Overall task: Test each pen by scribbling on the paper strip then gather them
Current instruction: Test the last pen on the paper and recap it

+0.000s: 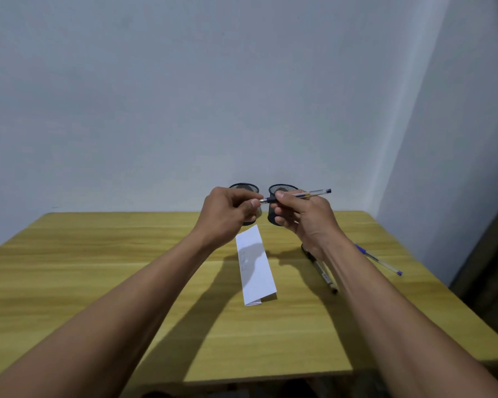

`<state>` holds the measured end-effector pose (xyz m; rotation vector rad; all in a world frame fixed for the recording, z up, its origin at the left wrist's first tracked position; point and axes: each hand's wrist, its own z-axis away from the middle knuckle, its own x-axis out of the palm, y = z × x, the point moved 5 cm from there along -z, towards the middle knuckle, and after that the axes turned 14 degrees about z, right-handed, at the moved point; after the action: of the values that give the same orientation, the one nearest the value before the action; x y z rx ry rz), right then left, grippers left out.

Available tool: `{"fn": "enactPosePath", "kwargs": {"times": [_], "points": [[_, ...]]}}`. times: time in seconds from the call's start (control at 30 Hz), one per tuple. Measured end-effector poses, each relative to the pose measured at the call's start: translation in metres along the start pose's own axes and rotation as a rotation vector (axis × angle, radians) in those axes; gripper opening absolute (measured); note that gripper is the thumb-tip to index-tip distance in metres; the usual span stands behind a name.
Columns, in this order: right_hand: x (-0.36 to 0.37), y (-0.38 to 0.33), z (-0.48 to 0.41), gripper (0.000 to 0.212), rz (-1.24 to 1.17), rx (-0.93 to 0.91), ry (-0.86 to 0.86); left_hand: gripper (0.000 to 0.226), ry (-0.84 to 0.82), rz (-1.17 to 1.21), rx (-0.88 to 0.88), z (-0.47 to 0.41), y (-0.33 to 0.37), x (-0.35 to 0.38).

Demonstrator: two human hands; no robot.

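Both forearms stretched forward, raised above the table (127,254). Right hand (302,214) pinched round a clear pen (308,193), held level in the air before the two mesh cups (282,188). Left hand (230,214) closed at the pen's tip (cap hidden, if any). Paper strip (256,268) flat below; black pen (321,270) and blue pen (383,261) lying to its right.

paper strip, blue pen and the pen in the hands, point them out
paper strip (256,268), head view, middle of the sheet
blue pen (381,261), head view, clear barrel
held pen (314,193), head view, clear barrel
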<state>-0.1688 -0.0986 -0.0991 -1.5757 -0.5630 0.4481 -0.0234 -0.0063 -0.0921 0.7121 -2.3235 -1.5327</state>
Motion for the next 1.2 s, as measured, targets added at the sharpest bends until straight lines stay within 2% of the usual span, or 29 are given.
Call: {"fn": "enactPosePath", "kwargs": {"times": [0.13,0.17,0.23,0.37,0.43,0.53,0.63,0.77,0.83,1.03,1.2], "points": [[-0.025,-0.004,0.004,0.005,0.023,0.015,0.051,0.015,-0.01,-0.082,-0.048,-0.005,-0.001,-0.005],[-0.034,-0.006,0.004,0.007,0.104,-0.014,0.078,0.015,-0.007,-0.105,-0.049,-0.005,-0.001,-0.006],[-0.045,-0.012,0.005,0.01,0.428,-0.103,0.081,0.016,-0.01,-0.156,-0.045,-0.004,0.0,-0.005],[-0.046,-0.004,0.012,0.009,0.889,-0.178,-0.017,0.014,-0.034,-0.232,-0.029,-0.006,-0.003,0.009],[-0.048,0.003,0.015,0.011,1.038,-0.183,0.007,0.018,-0.038,-0.318,0.003,-0.006,-0.005,0.017],[-0.055,0.014,0.021,0.011,1.19,-0.154,0.144,0.033,-0.015,-0.429,0.037,0.002,-0.013,0.021],[-0.059,0.035,0.026,0.015,1.357,-0.069,0.243,0.044,-0.115,-0.595,-0.059,0.014,-0.043,0.019],[-0.05,0.067,0.028,0.015,1.488,0.009,0.274,0.062,-0.304,-0.783,-0.263,0.032,-0.087,0.018],[-0.043,0.079,0.027,0.015,1.511,-0.004,0.299,0.064,-0.391,-0.862,-0.316,0.041,-0.097,0.022],[-0.027,0.103,0.036,0.02,1.579,-0.061,0.301,0.063,-0.467,-1.007,-0.269,0.048,-0.106,0.024],[-0.028,0.109,0.04,0.025,1.513,-0.079,0.331,0.062,-0.468,-1.035,-0.264,0.046,-0.109,0.021]]}}
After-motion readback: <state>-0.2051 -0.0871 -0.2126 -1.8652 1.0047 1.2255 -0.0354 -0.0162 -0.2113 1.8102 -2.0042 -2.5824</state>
